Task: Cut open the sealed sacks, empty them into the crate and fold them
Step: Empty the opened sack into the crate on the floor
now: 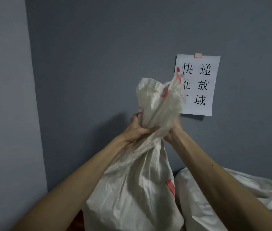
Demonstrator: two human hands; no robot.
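Observation:
A white woven sack (132, 189) with red print hangs in front of me, full and bulging below its neck. My left hand (136, 129) grips the bunched neck from the left. My right hand (173, 130) clasps the same neck from the right, mostly hidden behind the fabric. The loose top of the sack flares upward above both hands. A second white sack (215, 194) lies low on the right, partly behind my right forearm. No crate and no cutting tool are in view.
A grey wall (98, 55) fills the background, with a corner edge on the left. A white paper sign (198, 84) with black characters is taped to the wall behind the sack's top.

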